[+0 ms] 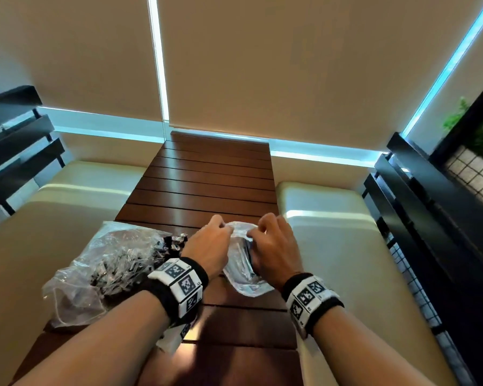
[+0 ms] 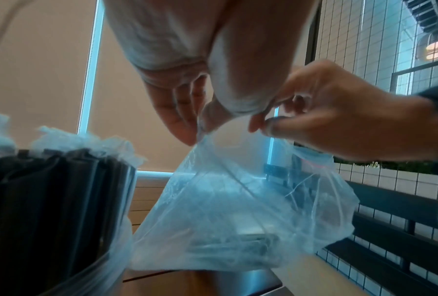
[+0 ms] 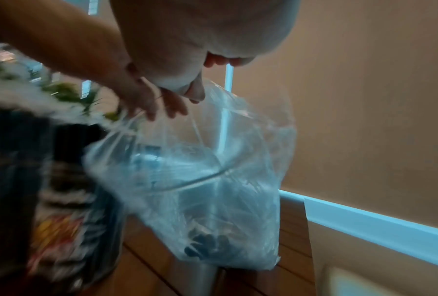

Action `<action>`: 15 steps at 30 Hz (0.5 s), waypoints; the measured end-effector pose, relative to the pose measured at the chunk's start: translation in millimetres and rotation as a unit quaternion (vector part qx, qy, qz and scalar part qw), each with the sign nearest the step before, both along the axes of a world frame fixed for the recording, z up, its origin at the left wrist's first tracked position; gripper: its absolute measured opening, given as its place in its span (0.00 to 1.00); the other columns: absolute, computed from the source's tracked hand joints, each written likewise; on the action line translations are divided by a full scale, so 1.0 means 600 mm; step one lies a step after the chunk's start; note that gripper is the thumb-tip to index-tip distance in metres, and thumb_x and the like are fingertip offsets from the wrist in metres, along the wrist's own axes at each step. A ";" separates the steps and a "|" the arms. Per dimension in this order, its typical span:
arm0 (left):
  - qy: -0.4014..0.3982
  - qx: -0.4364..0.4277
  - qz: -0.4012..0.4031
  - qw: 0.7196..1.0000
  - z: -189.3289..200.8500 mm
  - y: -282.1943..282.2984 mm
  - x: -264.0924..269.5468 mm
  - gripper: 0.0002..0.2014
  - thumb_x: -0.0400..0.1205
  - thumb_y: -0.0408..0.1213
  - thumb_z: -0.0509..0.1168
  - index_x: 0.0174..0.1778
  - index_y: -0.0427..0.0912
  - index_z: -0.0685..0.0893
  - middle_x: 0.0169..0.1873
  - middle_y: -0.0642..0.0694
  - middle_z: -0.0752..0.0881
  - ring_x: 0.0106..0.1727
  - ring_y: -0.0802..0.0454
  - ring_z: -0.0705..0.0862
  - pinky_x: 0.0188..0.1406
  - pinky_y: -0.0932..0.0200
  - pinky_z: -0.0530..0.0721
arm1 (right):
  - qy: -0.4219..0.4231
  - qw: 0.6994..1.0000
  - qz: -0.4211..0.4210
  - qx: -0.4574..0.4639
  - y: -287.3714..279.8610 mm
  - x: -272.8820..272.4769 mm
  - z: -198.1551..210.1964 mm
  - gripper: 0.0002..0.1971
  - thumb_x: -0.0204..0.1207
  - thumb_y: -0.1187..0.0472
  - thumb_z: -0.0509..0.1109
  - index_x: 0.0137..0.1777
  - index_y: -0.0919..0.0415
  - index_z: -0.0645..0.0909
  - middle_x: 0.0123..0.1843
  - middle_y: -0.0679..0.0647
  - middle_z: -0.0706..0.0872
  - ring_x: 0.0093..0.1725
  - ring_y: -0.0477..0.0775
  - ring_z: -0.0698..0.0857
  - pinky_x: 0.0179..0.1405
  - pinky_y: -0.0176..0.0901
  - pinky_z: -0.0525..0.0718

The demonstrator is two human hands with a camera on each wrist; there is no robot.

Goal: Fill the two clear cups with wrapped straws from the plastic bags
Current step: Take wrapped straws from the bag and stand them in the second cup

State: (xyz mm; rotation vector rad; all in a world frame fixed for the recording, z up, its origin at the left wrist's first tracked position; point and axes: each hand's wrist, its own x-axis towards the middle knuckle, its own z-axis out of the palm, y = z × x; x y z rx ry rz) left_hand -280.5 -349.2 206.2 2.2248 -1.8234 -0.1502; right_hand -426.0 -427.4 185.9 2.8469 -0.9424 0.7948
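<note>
A small clear plastic bag (image 1: pixel 241 270) stands on the wooden table between my hands, with a few dark wrapped straws (image 2: pixel 238 246) lying at its bottom. My left hand (image 1: pixel 215 235) pinches the left side of the bag's mouth. My right hand (image 1: pixel 268 232) pinches the right side, and the film is stretched between them (image 2: pixel 225 160). A larger crumpled bag (image 1: pixel 109 263), full of dark wrapped straws, lies on the table just left of my left wrist and shows close up in the left wrist view (image 2: pixel 48 210). I cannot make out either clear cup with certainty.
The slatted wooden table (image 1: pixel 212 176) runs away from me towards the blinds. Cream bench cushions flank it on the left (image 1: pixel 67 218) and right (image 1: pixel 332 232). Black rails (image 1: pixel 418 218) stand beyond the right cushion.
</note>
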 end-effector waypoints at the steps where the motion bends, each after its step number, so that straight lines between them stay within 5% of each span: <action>1: 0.011 -0.005 0.000 1.000 0.003 -0.002 -0.002 0.17 0.80 0.28 0.62 0.64 0.44 0.81 0.55 0.49 0.73 0.47 0.46 0.84 0.50 0.53 0.86 | 0.031 0.999 0.023 0.001 0.013 0.001 -0.004 0.05 0.72 0.62 0.68 0.40 0.61 0.85 0.43 0.57 0.80 0.40 0.58 0.78 0.33 0.50 0.79; 3: 0.024 -0.005 -0.013 1.000 0.010 -0.001 -0.011 0.18 0.79 0.26 0.61 0.65 0.43 0.80 0.55 0.48 0.73 0.48 0.44 0.84 0.51 0.50 0.86 | 0.114 0.989 0.065 0.062 0.038 0.009 -0.011 0.14 0.77 0.61 0.59 0.49 0.64 0.86 0.47 0.59 0.85 0.43 0.61 0.84 0.37 0.53 0.86; 7: 0.011 -0.004 -0.055 0.998 0.021 0.018 -0.035 0.16 0.78 0.25 0.63 0.61 0.42 0.79 0.57 0.48 0.73 0.50 0.45 0.84 0.51 0.48 0.87 | 0.238 0.965 0.007 0.113 0.030 0.025 -0.034 0.13 0.81 0.62 0.63 0.63 0.63 0.82 0.58 0.60 0.87 0.55 0.58 0.88 0.56 0.50 0.87; 13: -0.022 -0.009 -0.087 0.996 0.037 0.046 -0.043 0.21 0.77 0.23 0.59 0.66 0.41 0.77 0.59 0.46 0.73 0.52 0.45 0.82 0.51 0.48 0.85 | 0.275 0.926 -0.134 0.224 0.029 0.029 -0.071 0.19 0.72 0.48 0.71 0.60 0.56 0.79 0.52 0.52 0.86 0.54 0.54 0.86 0.56 0.47 0.84; 15: -0.024 -0.022 -0.091 0.995 0.042 0.054 -0.038 0.20 0.78 0.22 0.58 0.64 0.40 0.78 0.59 0.46 0.73 0.53 0.46 0.82 0.52 0.52 0.85 | 0.293 0.891 -0.154 0.311 0.032 0.013 -0.061 0.24 0.75 0.52 0.71 0.69 0.60 0.75 0.60 0.56 0.84 0.58 0.54 0.84 0.56 0.40 0.82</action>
